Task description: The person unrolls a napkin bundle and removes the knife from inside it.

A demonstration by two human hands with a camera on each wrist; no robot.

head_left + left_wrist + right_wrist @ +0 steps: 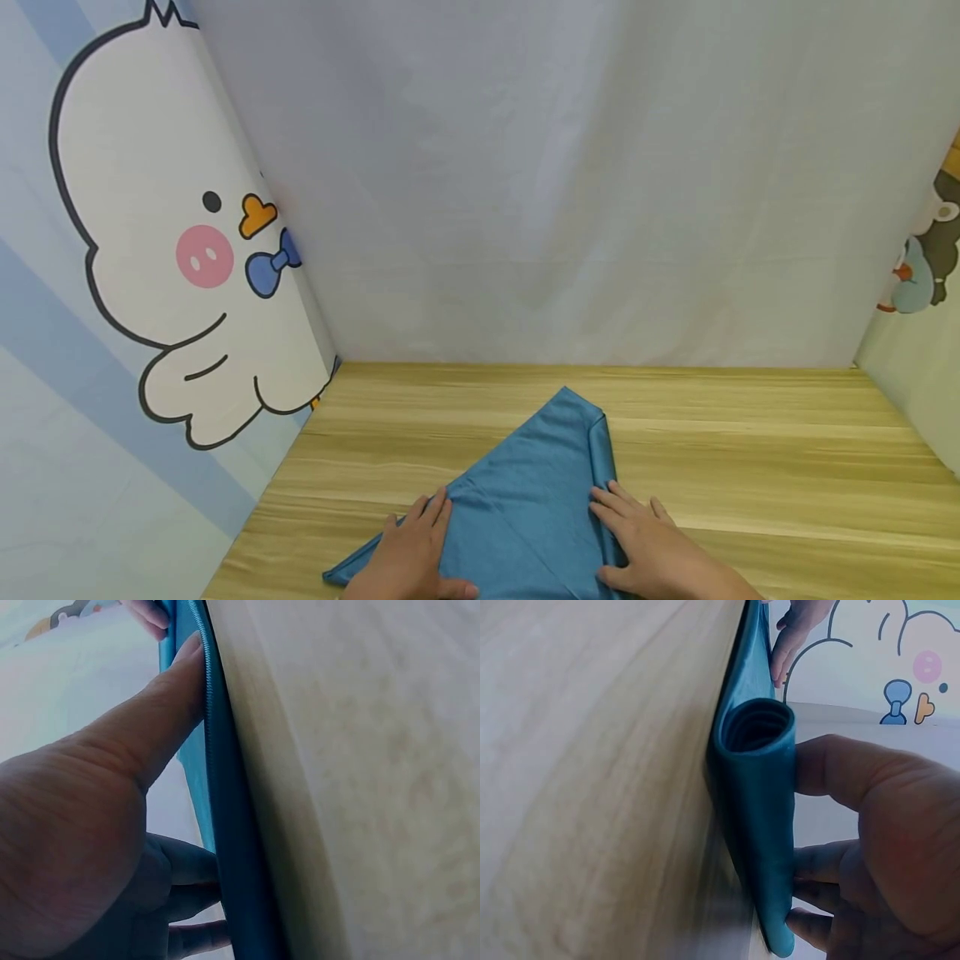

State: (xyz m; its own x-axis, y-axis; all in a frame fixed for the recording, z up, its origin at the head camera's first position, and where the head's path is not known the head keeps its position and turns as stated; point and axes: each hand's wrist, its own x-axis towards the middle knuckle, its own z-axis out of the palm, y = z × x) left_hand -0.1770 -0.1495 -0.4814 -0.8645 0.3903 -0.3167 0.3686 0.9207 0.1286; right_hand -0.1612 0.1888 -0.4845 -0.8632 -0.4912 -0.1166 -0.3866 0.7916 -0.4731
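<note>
A shiny blue cloth (525, 500) lies on the table in the head view, with a pointed corner at the back and another at the left. Its right side is wound into a roll (602, 450); the roll's spiral end (757, 726) faces the right wrist camera. My left hand (411, 546) rests on the cloth's left part, fingers extended over its slanting edge. In the left wrist view the thumb lies beside a stitched hem (208, 682). My right hand (652, 542) touches the roll with spread fingertips and thumb, the palm raised off it.
The wood-grain table (750, 450) reaches back to a pale grey curtain (570, 183). At the left stands a panel with a white cartoon bird (150, 192), and at the right a panel with small cartoon animals (915, 275).
</note>
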